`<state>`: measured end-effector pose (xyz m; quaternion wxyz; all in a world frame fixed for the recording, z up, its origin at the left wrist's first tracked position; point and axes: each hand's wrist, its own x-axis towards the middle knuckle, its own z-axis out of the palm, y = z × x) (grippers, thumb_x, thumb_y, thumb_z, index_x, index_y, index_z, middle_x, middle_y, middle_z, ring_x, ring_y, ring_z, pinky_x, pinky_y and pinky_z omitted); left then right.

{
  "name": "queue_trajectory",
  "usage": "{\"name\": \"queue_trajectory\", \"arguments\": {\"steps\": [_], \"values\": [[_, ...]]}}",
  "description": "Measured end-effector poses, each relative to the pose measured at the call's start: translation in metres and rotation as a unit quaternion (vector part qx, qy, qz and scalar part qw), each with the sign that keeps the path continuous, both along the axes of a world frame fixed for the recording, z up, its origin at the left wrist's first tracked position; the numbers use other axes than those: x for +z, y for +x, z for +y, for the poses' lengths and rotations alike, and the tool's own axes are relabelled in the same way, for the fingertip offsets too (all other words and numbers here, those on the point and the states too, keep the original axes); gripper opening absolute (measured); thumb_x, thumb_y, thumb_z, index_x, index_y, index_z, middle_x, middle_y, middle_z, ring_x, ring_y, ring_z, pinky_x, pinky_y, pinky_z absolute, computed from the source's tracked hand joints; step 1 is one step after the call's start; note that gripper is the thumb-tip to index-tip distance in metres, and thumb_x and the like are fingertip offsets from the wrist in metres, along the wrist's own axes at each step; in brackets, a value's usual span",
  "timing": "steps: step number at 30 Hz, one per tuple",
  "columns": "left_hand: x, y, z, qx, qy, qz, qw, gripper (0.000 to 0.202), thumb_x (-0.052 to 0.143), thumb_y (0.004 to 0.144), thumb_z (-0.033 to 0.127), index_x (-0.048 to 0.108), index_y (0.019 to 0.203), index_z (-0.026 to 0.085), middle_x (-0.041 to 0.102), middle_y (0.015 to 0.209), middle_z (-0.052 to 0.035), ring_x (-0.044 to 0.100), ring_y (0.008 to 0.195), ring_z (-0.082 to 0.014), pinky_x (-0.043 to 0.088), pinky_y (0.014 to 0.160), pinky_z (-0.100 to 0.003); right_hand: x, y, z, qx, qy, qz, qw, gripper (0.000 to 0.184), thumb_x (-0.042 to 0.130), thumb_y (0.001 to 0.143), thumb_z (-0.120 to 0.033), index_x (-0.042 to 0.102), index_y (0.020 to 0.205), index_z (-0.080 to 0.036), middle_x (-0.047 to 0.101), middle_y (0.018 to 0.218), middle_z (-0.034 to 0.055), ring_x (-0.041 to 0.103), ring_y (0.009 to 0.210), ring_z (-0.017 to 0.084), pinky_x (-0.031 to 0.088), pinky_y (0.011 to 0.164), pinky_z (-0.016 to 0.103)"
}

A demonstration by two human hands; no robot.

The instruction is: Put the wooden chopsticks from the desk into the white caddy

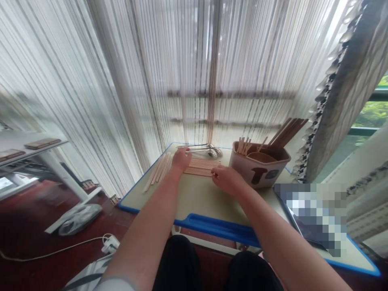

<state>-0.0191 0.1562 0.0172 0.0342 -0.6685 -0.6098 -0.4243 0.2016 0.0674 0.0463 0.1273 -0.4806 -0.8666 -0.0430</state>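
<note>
The row of wooden sticks (201,166) lies unbound between your hands, so uneven pressure could splay it or push sticks into the loose sticks (158,171) beyond your left hand (181,159). That hand sits palm-down at the row's left end, and your right hand (228,180) reaches narrowly to its right end; you cannot tell whether either grips.

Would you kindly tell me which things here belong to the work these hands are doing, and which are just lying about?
Part of the work:
left hand
right hand
row of wooden sticks
loose wooden sticks

Lying about:
metal spoons
tub of wooden utensils
power cord
</note>
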Motion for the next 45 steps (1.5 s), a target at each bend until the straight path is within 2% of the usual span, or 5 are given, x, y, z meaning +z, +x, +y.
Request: {"name": "queue_trajectory", "arguments": {"steps": [13, 23, 34, 40, 45], "values": [[0.002, -0.001, -0.002, -0.014, -0.001, -0.003, 1.000, 0.027, 0.049, 0.081, 0.027, 0.064, 0.100, 0.014, 0.063, 0.104, -0.0105, 0.058, 0.097, -0.0201, 0.045, 0.091, -0.033, -0.014, 0.002, 0.015, -0.062, -0.085, -0.037, 0.994, 0.027, 0.037, 0.086, -0.019, 0.065, 0.088, -0.018, 0.063, 0.101, 0.0100, 0.060, 0.081, 0.018, 0.041, 0.064, 0.026], [0.003, 0.002, -0.003, -0.017, -0.061, -0.045, 0.997, 0.029, 0.048, 0.083, 0.030, 0.063, 0.103, 0.017, 0.067, 0.102, -0.0066, 0.061, 0.090, -0.0170, 0.047, 0.085, -0.029, -0.006, 0.005, 0.008, -0.092, -0.093, -0.080, 0.988, 0.027, 0.042, 0.085, -0.027, 0.066, 0.091, -0.017, 0.067, 0.098, 0.0130, 0.064, 0.077, 0.023, 0.045, 0.061, 0.030], [-0.004, 0.001, -0.006, -0.016, -0.202, 0.147, 0.968, 0.021, 0.053, 0.072, 0.025, 0.073, 0.080, 0.024, 0.070, 0.084, -0.0055, 0.063, 0.084, -0.0195, 0.047, 0.080, -0.028, -0.004, 0.009, 0.006, -0.108, -0.171, -0.120, 0.972, 0.022, 0.054, 0.073, -0.022, 0.071, 0.081, -0.010, 0.069, 0.079, 0.0171, 0.066, 0.071, 0.025, 0.048, 0.058, 0.030], [-0.002, 0.003, -0.005, -0.014, -0.201, 0.166, 0.965, 0.021, 0.053, 0.072, 0.024, 0.073, 0.077, 0.024, 0.070, 0.084, -0.0077, 0.063, 0.084, -0.0221, 0.047, 0.081, -0.032, -0.004, 0.013, 0.006, -0.113, -0.180, -0.110, 0.971, 0.021, 0.055, 0.073, -0.024, 0.071, 0.078, -0.011, 0.069, 0.077, 0.0180, 0.065, 0.068, 0.026, 0.047, 0.057, 0.032], [-0.004, 0.000, -0.002, -0.018, -0.204, 0.150, 0.967, 0.020, 0.054, 0.072, 0.026, 0.073, 0.079, 0.025, 0.070, 0.087, -0.0060, 0.062, 0.086, -0.0209, 0.047, 0.083, -0.032, 0.016, 0.026, -0.004, -0.095, -0.189, -0.101, 0.972, 0.019, 0.053, 0.070, -0.022, 0.070, 0.070, -0.014, 0.068, 0.070, 0.0126, 0.061, 0.061, 0.023, 0.043, 0.053, 0.031]]}}
